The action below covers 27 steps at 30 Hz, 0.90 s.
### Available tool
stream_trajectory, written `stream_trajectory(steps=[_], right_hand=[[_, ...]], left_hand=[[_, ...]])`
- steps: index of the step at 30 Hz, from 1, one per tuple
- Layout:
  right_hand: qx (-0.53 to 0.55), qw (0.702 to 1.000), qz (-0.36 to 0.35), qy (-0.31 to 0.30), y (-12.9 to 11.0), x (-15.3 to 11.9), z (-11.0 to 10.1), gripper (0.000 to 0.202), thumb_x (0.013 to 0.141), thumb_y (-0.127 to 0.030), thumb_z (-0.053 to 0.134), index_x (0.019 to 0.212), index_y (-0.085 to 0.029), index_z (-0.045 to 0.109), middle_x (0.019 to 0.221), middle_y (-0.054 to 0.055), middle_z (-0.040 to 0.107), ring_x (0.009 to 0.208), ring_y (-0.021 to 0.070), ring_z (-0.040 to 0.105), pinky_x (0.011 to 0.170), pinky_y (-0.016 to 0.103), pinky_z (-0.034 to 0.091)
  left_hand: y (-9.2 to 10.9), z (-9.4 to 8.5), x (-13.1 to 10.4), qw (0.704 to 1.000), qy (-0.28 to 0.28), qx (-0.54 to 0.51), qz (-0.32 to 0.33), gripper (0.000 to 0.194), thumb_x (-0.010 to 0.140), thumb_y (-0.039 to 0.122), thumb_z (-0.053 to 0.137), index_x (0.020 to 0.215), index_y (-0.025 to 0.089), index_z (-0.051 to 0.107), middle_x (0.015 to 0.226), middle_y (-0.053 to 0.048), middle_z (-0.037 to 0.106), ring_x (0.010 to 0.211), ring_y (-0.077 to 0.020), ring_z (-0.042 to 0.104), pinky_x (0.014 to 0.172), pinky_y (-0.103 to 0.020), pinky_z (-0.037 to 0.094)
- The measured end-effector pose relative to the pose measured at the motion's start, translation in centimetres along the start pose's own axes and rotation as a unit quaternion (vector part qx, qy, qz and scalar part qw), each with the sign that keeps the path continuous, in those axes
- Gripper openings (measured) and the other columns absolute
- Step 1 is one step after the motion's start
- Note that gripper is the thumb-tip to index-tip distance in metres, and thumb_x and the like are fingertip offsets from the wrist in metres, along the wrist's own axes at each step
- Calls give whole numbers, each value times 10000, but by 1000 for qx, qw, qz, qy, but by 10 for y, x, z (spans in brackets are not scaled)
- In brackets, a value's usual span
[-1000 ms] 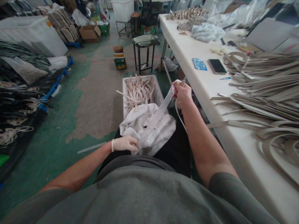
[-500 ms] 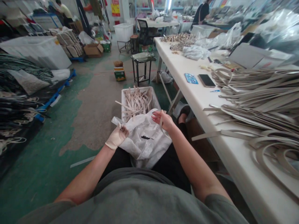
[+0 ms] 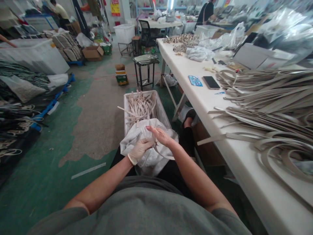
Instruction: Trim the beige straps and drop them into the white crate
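Note:
A white plastic bag (image 3: 151, 164) lies over my lap. Above it my left hand (image 3: 141, 148), in a pale glove, has its fingers pinched together near my right palm; what they hold is too small to make out. My right hand (image 3: 160, 135) is bare, its fingers stretched out to the left, the palm close to the left fingertips. A beige strap (image 3: 164, 156) runs from between the hands under my right wrist. Just beyond the bag, a white crate (image 3: 163, 112) holds many short beige straps (image 3: 141, 106).
The white table (image 3: 195, 98) at the right carries long beige straps (image 3: 274, 114), a phone (image 3: 211, 82), a blue packet (image 3: 195, 81) and metal pieces. Ahead stands a stool (image 3: 146, 60). A large white bin (image 3: 36, 57) is at the left. People are farther back.
My left hand has moved right, from the bag's left edge to my right hand. The right hand has shifted slightly left and down, its fingers straighter. The whole view has shifted a little.

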State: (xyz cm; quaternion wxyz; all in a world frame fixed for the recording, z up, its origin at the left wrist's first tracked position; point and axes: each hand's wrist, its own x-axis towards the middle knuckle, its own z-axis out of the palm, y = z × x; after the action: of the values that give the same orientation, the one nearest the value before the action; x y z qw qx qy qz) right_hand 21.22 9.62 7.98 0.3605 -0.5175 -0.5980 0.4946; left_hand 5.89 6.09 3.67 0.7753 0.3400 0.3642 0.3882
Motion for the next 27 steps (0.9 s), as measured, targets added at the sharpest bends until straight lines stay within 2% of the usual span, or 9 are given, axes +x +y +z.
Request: stream_trajectory(steps=[4,6,8,11,13,15,19,23,27], right_hand=[[97,994,48,-25,12,-29,3,467,1000,-484,335,1269,-238,627,1300,117,649,1083,251,674,852,397,555],[85,996,25,-29,20,-44,11,413,957,-443,455,1278,-233,609,1245,113,678,1037,241,689,864,396,551],[52,998,-2,-20,26,-51,22,381,883,-335,580,1248,-232,613,1164,87,708,951,227,708,843,377,552],[-39,999,11,28,28,-52,31,284,873,-235,556,1143,-230,643,966,43,739,716,186,706,721,326,542],[-108,992,24,65,26,-53,27,206,926,-265,483,1012,-231,667,805,16,724,579,159,654,646,295,505],[-143,984,28,105,22,-59,18,264,966,-342,426,897,-235,657,671,-4,678,490,145,597,582,273,463],[-174,970,29,164,15,-87,5,329,956,-430,436,758,-237,614,551,-12,612,452,151,567,517,258,393],[-237,960,-1,146,14,-106,12,362,951,-404,435,650,-234,540,548,8,608,493,162,564,529,260,357],[-255,957,13,136,18,-102,22,358,951,-391,424,646,-229,520,561,10,612,504,155,561,532,251,335]], left_hand=[[11,-4,4,997,64,-29,35,281,620,352,858,796,161,750,788,-28,724,748,-148,639,800,-290,499],[14,-6,5,994,90,-31,54,292,601,358,864,770,155,740,757,-21,717,718,-142,635,767,-281,502],[12,-5,5,992,113,-18,62,295,574,354,877,721,149,724,718,-15,708,681,-138,630,722,-272,502],[6,1,4,991,124,-9,53,308,566,356,882,717,145,716,737,-29,722,693,-163,651,714,-297,522],[4,4,3,990,128,-35,43,314,585,361,878,743,139,722,788,-57,742,753,-193,681,754,-326,538],[7,4,3,986,145,-74,36,312,603,348,879,766,132,723,833,-79,754,804,-206,701,788,-328,543],[18,-4,6,971,193,-141,18,255,663,304,861,765,134,702,846,-74,750,778,-173,706,773,-291,549],[21,-7,9,963,202,-177,-13,188,751,290,802,794,147,688,847,-68,742,758,-147,700,722,-253,550],[17,-1,7,961,189,-199,-33,195,737,277,815,803,149,683,808,-56,735,727,-146,692,668,-240,545]])
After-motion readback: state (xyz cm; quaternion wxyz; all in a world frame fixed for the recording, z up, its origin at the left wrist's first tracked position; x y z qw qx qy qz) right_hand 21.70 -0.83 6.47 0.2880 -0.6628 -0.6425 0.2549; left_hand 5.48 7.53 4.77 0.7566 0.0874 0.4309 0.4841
